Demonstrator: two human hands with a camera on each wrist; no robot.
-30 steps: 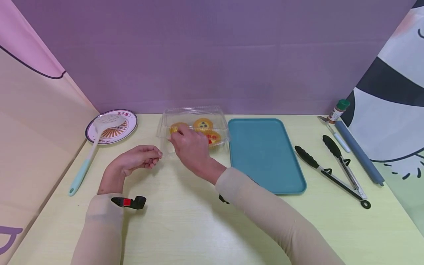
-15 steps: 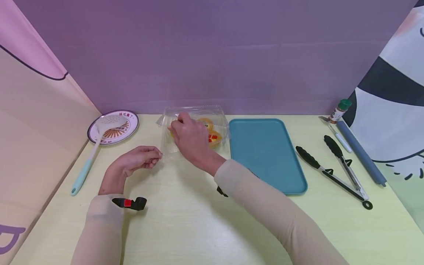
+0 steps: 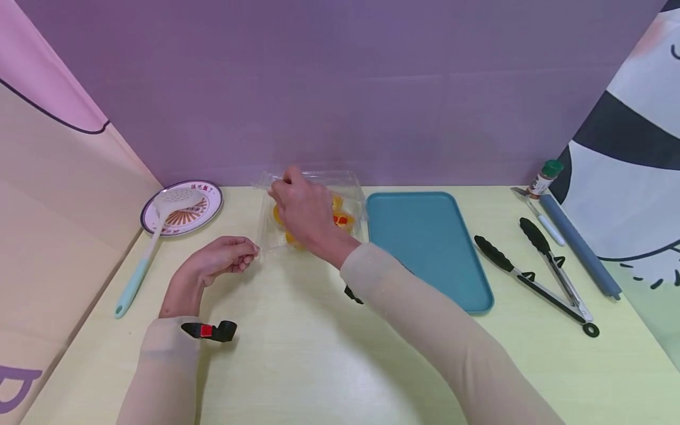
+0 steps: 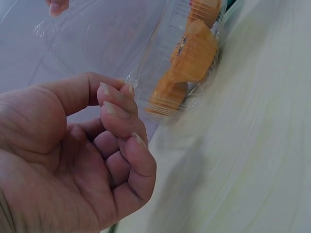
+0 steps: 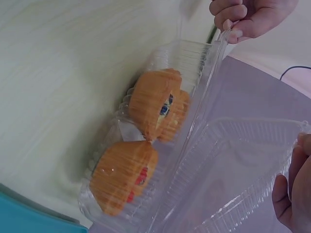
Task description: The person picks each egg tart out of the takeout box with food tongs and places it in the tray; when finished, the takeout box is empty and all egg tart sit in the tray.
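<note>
A clear plastic clamshell box (image 3: 273,237) holds several orange-yellow tarts, one with red topping (image 3: 342,221) and another with dark blue topping (image 5: 154,104) in the right wrist view. My left hand (image 3: 223,258) pinches the front left corner of the box's base between thumb and fingers, the other fingers curled in. With thumb and fingers my right hand (image 3: 307,215) pinches the edge of the lid (image 5: 238,160), which stands raised from the base. In the head view the right hand hides part of the tarts.
A teal tray (image 3: 425,254) lies just right of the box. Farther right are black-tipped tongs (image 3: 547,283), a blue-handled tool (image 3: 544,221), a green-capped spice jar (image 3: 545,177) and a blue-grey roll (image 3: 579,245). At left, a skimmer (image 3: 140,268) rests across a patterned plate (image 3: 207,203).
My right hand has risen and moved toward the back, swinging the box's lid up with it. The left hand has stayed at the front left corner.
</note>
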